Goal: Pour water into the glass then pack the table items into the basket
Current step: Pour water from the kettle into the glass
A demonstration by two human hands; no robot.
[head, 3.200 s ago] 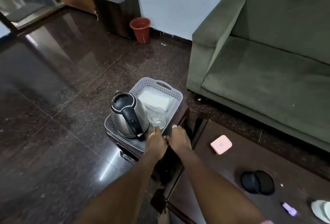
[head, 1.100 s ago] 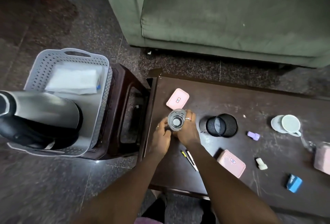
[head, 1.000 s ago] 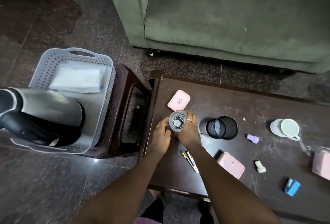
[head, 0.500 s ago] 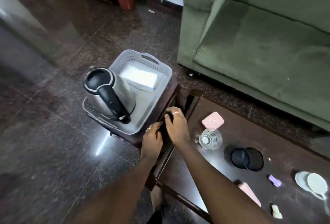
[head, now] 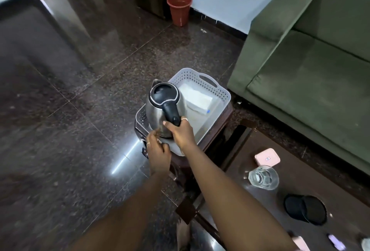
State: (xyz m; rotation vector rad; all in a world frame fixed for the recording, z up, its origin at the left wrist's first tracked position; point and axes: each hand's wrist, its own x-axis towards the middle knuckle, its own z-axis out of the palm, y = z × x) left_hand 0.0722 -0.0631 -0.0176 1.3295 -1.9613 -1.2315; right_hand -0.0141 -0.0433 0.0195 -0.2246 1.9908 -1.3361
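On the near dark wooden table [head: 300, 170] lies a black mesh pen cup [head: 305, 209]. Just past it the clear faceted drinking glass [head: 263, 177] stands upright, seemingly empty, beside a flat pink case [head: 267, 157]. Further out, the right hand [head: 183, 133] wraps round the black handle of the stainless-steel electric kettle [head: 162, 108], which sits in the near end of the pale grey perforated plastic basket [head: 202, 81]. The left hand [head: 158, 150] reaches to the kettle's base by the rim — whether it grips anything I cannot tell. A folded white cloth [head: 197, 98] lies at the basket's far end. The pouring step is just opening: lift the kettle clear of the basket wall, carry it level to the glass, tip slowly — the mouth is a small target.
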